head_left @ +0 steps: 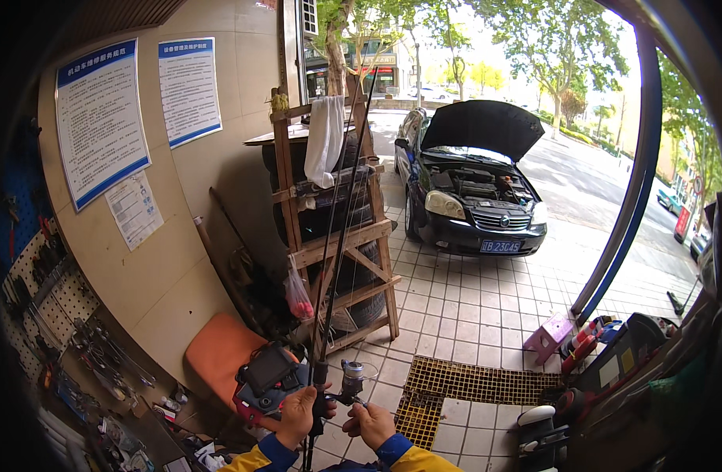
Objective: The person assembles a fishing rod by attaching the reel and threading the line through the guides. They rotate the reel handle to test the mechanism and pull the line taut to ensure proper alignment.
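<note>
A black fishing rod [321, 346] stands nearly upright in front of me, its thin tip reaching up past the wooden rack. My left hand [296, 421] is closed around its grip, thumb on the near side; the fingers are partly hidden behind the rod. A silver spinning reel [351, 379] is mounted on the rod's right side. My right hand [372, 427] pinches the reel's small crank handle just below the spool. Both sleeves are yellow and blue.
An orange chair [219, 355] with a dark diagnostic device [268, 377] stands left. Behind the rod is a wooden rack [345, 256] of tires with a white cloth [324, 141]. A black car [475, 197] has its hood raised. A yellow floor grate [479, 380] and pink stool [546, 337] lie right.
</note>
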Demonstrator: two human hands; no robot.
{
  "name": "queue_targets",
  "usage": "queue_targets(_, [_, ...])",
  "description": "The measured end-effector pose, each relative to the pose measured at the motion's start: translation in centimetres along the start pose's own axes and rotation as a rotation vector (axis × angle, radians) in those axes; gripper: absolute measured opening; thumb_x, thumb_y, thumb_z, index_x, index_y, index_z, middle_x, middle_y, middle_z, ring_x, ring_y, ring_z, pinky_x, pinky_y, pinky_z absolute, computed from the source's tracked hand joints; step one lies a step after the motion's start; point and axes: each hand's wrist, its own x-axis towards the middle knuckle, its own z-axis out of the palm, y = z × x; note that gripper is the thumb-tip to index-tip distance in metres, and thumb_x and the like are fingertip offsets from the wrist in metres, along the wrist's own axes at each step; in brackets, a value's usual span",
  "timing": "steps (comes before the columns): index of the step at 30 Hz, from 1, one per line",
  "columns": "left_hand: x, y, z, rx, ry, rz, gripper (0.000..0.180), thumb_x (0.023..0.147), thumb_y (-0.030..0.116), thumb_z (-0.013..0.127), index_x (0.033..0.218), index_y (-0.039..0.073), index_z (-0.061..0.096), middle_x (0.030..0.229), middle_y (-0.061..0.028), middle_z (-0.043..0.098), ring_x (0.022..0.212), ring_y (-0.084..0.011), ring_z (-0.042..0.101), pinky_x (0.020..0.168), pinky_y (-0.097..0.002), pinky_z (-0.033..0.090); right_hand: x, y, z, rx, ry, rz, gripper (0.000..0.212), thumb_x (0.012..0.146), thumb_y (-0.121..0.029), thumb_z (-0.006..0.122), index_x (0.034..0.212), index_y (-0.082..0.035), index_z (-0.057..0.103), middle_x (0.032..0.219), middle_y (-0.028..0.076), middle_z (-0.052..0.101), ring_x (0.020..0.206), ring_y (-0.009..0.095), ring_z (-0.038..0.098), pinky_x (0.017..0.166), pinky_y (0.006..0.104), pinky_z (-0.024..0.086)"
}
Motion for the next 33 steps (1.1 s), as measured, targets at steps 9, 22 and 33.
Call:
queue_targets(9, [0.4,0.6,-0.6,-0.124,-0.061,-0.056,0.064,0.112,0.050,0.047,0.137,-0.005,0.065,0.095,-0.0169,0.077,0.083,-0.0237,0.078,0.079,-0.0334,0.065,-0.9,-0.7,0.3,-0.129,0.024,-0.086,0.037,0.114,-0.028,0.052,0.105,0.005,0.067,0.078,0.013,0.078,0.065,0.017,0.074,0.062,0.0288,0.060])
queue_targets(22, [1.4,-1.6,-2.7,0.477,0.027,0.232,0.043,0.115,0.035,0.050,0.108,-0.002,0.072,0.086,-0.0093,0.073,0.071,-0.0176,0.070,0.064,-0.0336,0.055,-0.6,-0.2,0.1,-0.137,0.039,-0.083,0.038,0.112,-0.028,0.055,0.103,0.006,0.067,0.078,0.014,0.078,0.065,0.018,0.074,0.060,0.0288,0.061])
queue_targets(33, [0.3,-1.4,-0.2,0.669,0.402,0.494,0.026,0.109,0.017,0.058,0.097,-0.003,0.069,0.082,-0.0194,0.066,0.074,-0.0362,0.068,0.064,-0.0414,0.050,-0.2,0.0,0.1,-0.127,0.038,-0.078,0.037,0.112,-0.028,0.055,0.103,0.006,0.066,0.078,0.014,0.078,0.063,0.019,0.074,0.059,0.0295,0.060])
